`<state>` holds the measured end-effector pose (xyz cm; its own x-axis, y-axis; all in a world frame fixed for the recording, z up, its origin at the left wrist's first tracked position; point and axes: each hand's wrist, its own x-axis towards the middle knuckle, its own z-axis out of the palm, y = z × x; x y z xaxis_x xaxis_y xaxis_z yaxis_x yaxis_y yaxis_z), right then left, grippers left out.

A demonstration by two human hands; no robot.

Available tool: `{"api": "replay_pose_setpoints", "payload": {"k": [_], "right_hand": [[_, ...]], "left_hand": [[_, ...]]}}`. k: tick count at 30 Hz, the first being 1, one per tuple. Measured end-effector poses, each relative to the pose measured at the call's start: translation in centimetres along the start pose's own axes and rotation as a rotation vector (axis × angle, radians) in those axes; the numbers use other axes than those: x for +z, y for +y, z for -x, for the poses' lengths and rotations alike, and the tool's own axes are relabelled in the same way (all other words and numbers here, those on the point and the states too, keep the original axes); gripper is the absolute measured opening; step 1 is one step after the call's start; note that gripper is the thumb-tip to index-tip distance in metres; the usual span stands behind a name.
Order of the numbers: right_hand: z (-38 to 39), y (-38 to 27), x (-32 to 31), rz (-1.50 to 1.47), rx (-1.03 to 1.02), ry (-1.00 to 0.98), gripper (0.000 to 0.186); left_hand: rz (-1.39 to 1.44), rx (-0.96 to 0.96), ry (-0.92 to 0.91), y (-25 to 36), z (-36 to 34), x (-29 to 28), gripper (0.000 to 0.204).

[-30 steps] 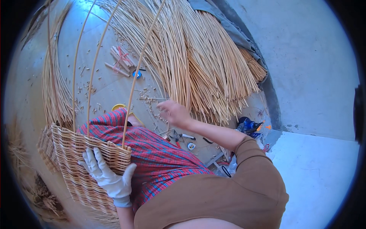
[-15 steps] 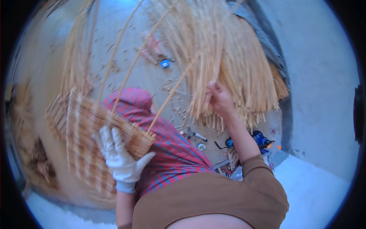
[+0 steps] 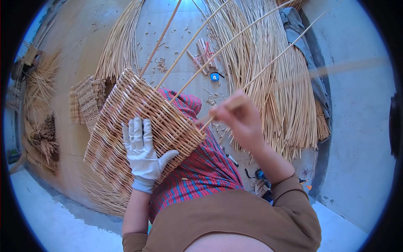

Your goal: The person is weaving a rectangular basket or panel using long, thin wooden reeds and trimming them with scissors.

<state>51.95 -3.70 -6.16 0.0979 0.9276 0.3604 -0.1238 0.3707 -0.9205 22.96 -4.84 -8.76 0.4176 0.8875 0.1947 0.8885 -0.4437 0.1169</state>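
A woven wicker panel [image 3: 138, 98] rests tilted across my lap, with several long stakes [image 3: 218, 51] standing out of its upper right edge. My left hand [image 3: 145, 155], in a white glove, lies flat on the panel's face with fingers stretched and thumb spread. At the panel's right corner, my bare right hand [image 3: 241, 119] is closed around a wicker rod [image 3: 327, 72]. The rod's long end, smeared by motion, sweeps off to the right. The rightmost stake runs past this hand, and whether my fingers touch it is hard to see.
A thick bundle of loose rods [image 3: 277, 101] spreads over the floor at right, another [image 3: 121, 42] at far left. Woven pieces [image 3: 86, 101] lie beyond the panel. A blue tape measure [image 3: 215, 76], tied short sticks [image 3: 206, 52] and scraps sit between the bundles. Tools [image 3: 262, 176] lie by my right forearm.
My right hand has come down and left from the bundle to the panel's corner, with a rod in it. The view has shifted; my left hand remains flat on the panel.
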Motion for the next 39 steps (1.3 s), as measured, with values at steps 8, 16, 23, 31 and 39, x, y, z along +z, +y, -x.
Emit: {"api": "replay_pose_setpoints", "payload": {"k": [8,16,23,31,39], "right_hand": [[-4.2,3.1,-2.7,-0.008,0.624,-0.186,0.014],[-5.0,3.5,-0.5,0.136,1.006,-0.241,0.020],[-7.2,-2.0,1.8,1.056,0.339,-0.871,0.020],[-9.7,1.0,-2.2,1.194,-0.172,-1.244,0.014],[-6.8,2.1,1.5,1.141,-0.124,-1.212,0.014]], "left_hand": [[0.071,-0.019,0.017,0.2,-0.5,1.0,0.117],[0.247,-0.058,0.049,-1.2,0.6,0.4,0.103],[0.388,-0.016,0.125,-1.3,1.1,1.6,0.110],[0.422,0.014,0.118,-0.8,1.3,1.9,0.111],[0.409,0.030,0.105,-1.3,1.2,2.1,0.113]]}}
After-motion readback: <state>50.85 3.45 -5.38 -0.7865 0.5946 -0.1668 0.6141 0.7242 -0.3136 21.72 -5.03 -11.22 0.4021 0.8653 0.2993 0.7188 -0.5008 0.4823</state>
